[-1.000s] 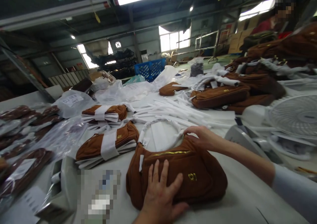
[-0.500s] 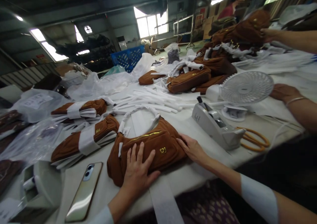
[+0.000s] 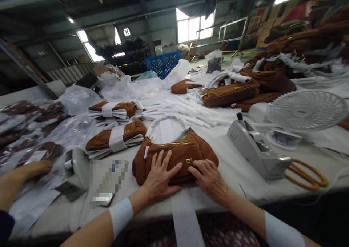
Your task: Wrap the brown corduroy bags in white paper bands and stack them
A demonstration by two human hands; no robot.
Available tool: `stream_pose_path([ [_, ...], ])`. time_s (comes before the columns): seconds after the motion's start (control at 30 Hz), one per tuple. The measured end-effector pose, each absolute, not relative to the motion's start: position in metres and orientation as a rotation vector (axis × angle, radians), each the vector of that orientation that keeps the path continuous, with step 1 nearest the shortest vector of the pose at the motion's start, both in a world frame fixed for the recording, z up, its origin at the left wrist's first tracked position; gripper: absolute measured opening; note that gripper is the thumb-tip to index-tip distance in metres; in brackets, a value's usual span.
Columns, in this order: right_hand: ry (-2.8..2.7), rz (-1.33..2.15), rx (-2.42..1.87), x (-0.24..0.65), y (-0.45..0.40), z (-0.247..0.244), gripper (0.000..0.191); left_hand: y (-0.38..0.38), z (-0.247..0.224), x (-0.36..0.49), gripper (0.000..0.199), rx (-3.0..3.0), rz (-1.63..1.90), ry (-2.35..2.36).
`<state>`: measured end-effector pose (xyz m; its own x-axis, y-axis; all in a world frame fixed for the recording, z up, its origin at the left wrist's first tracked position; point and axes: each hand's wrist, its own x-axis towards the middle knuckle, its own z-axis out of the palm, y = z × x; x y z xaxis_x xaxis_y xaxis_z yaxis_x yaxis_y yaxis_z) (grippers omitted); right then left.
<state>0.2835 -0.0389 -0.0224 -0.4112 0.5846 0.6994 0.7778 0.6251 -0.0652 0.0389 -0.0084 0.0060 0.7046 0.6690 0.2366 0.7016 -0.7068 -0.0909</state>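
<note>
A brown bag [image 3: 174,148] with a gold zipper and a gold emblem lies on the white-covered table in front of me. Its wrapped handle [image 3: 167,121] arches toward the back. My left hand [image 3: 162,172] rests on the bag's front with its fingers spread. On the lower right of the bag, beside the emblem, lies my right hand [image 3: 208,176], its fingers slightly bent and apart. A white paper strip [image 3: 187,218] runs from under the bag over the table's front edge.
Two banded brown bundles [image 3: 117,138], a phone [image 3: 111,181] and a grey dispenser [image 3: 75,172] are at left, near another person's hand [image 3: 36,168]. A tape dispenser [image 3: 256,148], orange-handled scissors [image 3: 308,174] and a fan [image 3: 308,110] stand at right. Brown bags [image 3: 231,92] lie behind.
My right hand has moved from the bag's right side onto its front. The view has turned left. Another person's hand now shows at left, and the hands at right have left the view.
</note>
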Motion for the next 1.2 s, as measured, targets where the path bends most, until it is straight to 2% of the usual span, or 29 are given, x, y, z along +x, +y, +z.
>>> stream_pose_path([
  [0.27, -2.053, -0.353, -1.062, 0.314, -0.035, -0.016, 0.028, 0.001, 0.042, 0.025, 0.078, -2.889, -0.052, -0.891],
  [0.47, -2.065, -0.251, -1.013, 0.317, -0.031, -0.034, 0.029, -0.008, 0.017, 0.021, 0.092, -2.839, -0.159, -0.911],
  [0.7, -2.098, -0.263, -1.021, 0.318, -0.035, -0.041, 0.029, -0.008, 0.01, 0.019, 0.092, -2.861, -0.192, -0.895],
  [0.93, -2.214, -0.174, -1.029, 0.318, -0.039, 0.002, 0.008, -0.006, 0.011, 0.022, 0.093, -2.897, -0.234, -0.868],
  [1.1, -2.188, -0.168, -0.979, 0.288, -0.01, 0.047, 0.014, -0.006, 0.009, 0.021, 0.087, -2.872, -0.278, -0.84],
  [1.2, -2.184, -0.1, -1.028, 0.263, 0.006, 0.05, 0.018, -0.004, 0.002, 0.023, 0.081, -2.797, -0.354, -0.769],
])
